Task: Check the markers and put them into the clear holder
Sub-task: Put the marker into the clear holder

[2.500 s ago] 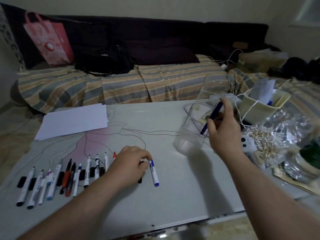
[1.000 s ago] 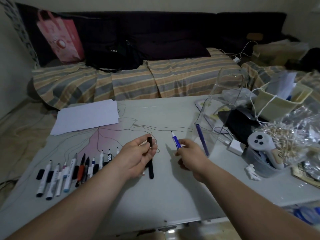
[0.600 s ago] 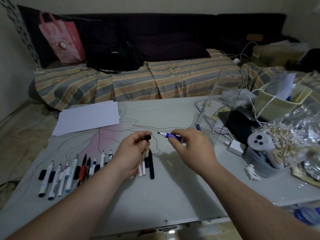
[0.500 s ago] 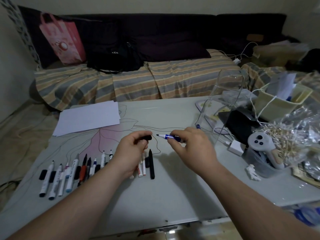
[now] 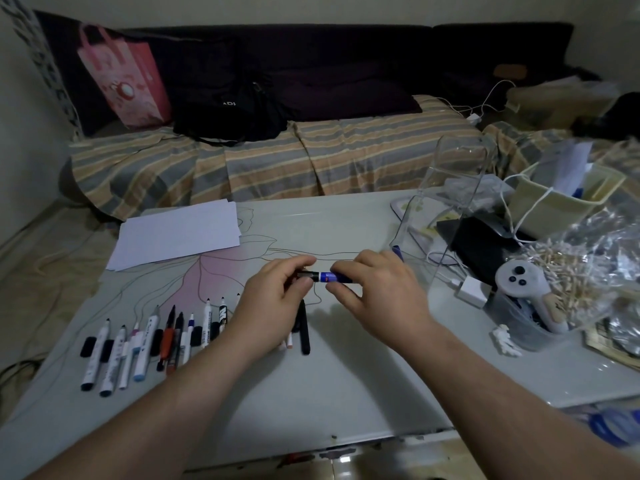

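Observation:
Above the middle of the table I hold a blue marker (image 5: 331,277) level between both hands. My right hand (image 5: 377,292) grips its barrel. My left hand (image 5: 277,299) pinches the black cap (image 5: 309,275), which sits on the marker's tip. The clear holder (image 5: 446,216) stands at the right with one blue marker (image 5: 398,252) inside. A row of several uncapped markers (image 5: 152,337) with loose caps lies at the left. A black marker (image 5: 304,329) and two thin pens lie below my left hand.
White paper sheets (image 5: 176,233) lie at the back left. The right side is crowded: a cream box (image 5: 561,202), a black device, a white charger (image 5: 471,291), a white controller (image 5: 523,282), a plastic bag of small sticks (image 5: 581,271). A striped sofa lies behind the table.
After leaving one marker in the holder, my right hand picked up the blue marker and turned it level. My left hand brought the black cap onto its tip.

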Tool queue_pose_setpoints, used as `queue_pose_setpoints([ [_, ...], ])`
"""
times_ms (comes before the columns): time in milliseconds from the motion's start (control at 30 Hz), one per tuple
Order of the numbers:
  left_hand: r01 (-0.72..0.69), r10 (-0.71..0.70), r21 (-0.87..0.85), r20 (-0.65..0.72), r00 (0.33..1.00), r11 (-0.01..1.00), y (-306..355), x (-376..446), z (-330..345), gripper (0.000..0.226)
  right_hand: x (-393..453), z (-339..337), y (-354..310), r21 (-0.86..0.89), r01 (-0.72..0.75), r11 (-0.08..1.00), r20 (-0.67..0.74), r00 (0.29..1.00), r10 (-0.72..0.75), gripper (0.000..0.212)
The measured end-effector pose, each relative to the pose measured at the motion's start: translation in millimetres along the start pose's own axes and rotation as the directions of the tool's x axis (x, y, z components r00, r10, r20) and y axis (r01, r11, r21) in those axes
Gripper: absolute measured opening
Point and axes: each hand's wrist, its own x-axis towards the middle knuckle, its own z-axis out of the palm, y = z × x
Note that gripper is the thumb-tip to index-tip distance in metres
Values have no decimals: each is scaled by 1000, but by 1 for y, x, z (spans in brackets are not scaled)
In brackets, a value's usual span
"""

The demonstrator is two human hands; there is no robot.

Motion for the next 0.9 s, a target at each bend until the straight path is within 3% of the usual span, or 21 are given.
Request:
queue_pose_setpoints([
  [200,-147,112,258,145,983,955,1,1,-9,16,3,-13,-11,-106,106,989,56,993,-101,35],
  [367,-173,123,290,182,976,941,1,-1,-1,16,-5,-10,-15,-57,67,996,122,991,-60,38],
  [567,-162,99,251,244,965,954,5,-3,7,15,1,-18,-11,59,59,997,344,936,-75,25],
  [700,-42,33,45,193,981,998,9,-4,11,20,5,-29,-7,159,28,987,456,885,-98,25],
  [767,-30,33,-22,176,984,999,10,-2,10,20,14,-39,7,226,-49,973,372,927,-40,20],
  [833,1,6,-40,182,983,999,8,-1,10,17,24,-52,30,235,-164,958,150,980,131,17],
  [900,21,-17,-14,229,973,1000,5,-1,12,13,28,-64,53,260,-308,915,-67,940,336,17],
])
